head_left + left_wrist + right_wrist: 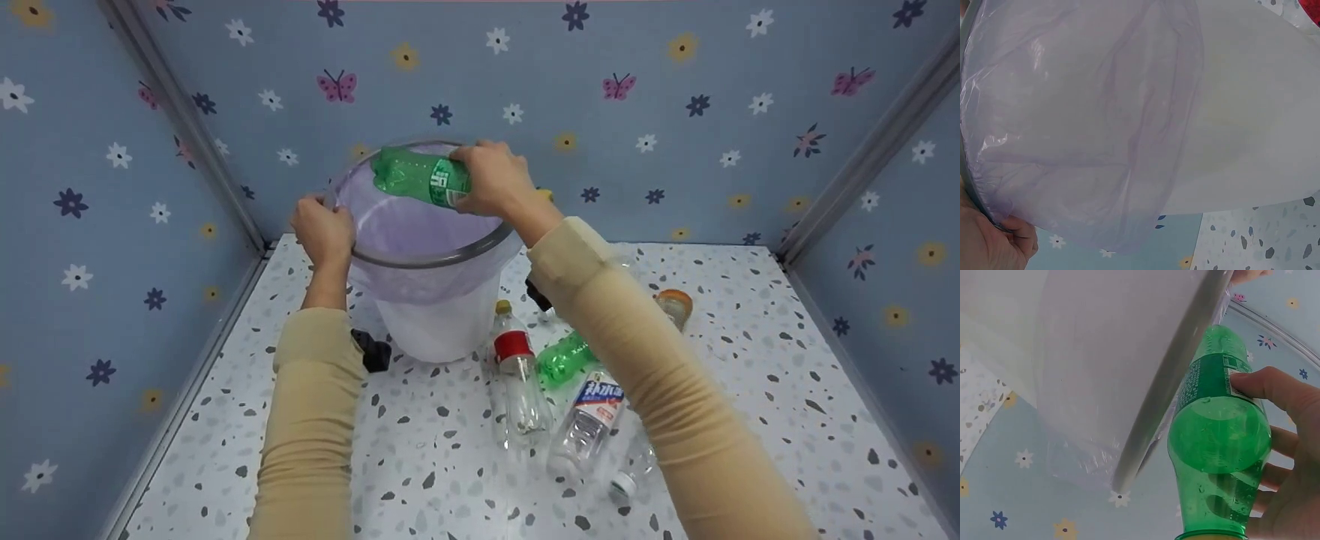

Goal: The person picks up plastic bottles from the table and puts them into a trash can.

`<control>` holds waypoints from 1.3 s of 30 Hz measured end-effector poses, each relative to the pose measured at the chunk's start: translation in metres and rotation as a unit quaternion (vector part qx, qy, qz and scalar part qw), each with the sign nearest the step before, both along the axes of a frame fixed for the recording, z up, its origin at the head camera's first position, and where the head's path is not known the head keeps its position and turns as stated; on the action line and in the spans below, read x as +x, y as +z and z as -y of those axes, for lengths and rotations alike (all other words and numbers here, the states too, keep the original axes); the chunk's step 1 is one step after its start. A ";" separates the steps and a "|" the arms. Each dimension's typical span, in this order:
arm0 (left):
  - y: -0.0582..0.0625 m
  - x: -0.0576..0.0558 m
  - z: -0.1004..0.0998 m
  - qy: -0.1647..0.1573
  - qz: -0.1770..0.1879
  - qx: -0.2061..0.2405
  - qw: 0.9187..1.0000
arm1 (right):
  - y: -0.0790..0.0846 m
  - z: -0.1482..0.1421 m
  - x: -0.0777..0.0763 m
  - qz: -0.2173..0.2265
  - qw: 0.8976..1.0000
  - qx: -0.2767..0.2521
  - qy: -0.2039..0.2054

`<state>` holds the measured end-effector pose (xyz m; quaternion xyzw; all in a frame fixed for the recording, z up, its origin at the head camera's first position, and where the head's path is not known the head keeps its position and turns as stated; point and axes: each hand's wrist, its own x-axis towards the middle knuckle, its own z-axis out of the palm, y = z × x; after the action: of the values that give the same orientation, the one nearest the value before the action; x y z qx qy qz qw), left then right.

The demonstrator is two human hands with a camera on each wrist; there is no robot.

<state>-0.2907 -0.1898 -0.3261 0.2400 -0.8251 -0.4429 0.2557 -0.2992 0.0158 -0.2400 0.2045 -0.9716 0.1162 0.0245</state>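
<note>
A white trash bin (439,322) with a grey rim is lined with a thin purple bag (397,229), whose edge folds over the outside. On the bin's left side my left hand (324,229) grips the rim, fingers and thumb curled over it; the left wrist view shows this hand (999,239) pinching rim and bag. My right hand (495,180) holds a green plastic bottle (420,176) by its label and cap end, lying sideways over the bin's mouth. In the right wrist view, thumb and fingers wrap the bottle (1219,433), close to the rim.
Right of the bin lie several bottles: a clear one with a red label (517,375), a green one (564,360), one with a blue-and-white label (589,424), and a clear one with a white cap (634,469). An orange-capped bottle (675,304) lies farther back. Flowered walls (600,165) enclose the speckled surface.
</note>
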 end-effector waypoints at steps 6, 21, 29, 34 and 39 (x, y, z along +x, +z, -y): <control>0.000 0.001 -0.001 -0.001 0.001 -0.002 1.000 | -0.009 0.008 -0.002 -0.009 1.000 0.007 0.014; -0.002 0.000 -0.004 -0.008 -0.016 0.003 1.000 | -0.020 0.005 -0.002 -0.010 0.997 -0.055 0.044; -0.002 0.002 -0.002 -0.006 -0.020 0.005 1.000 | -0.025 -0.010 0.004 -0.048 0.989 -0.117 0.071; -0.002 0.003 -0.002 -0.010 -0.016 0.007 1.000 | -0.027 -0.023 0.011 -0.047 0.983 -0.160 0.075; -0.001 0.002 -0.001 -0.005 -0.012 0.007 1.000 | -0.029 -0.036 0.017 -0.041 0.976 -0.202 0.067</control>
<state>-0.2884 -0.1885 -0.3272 0.2327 -0.8200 -0.4529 0.2612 -0.2826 0.0520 -0.2689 0.2648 -0.9103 0.3029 0.0977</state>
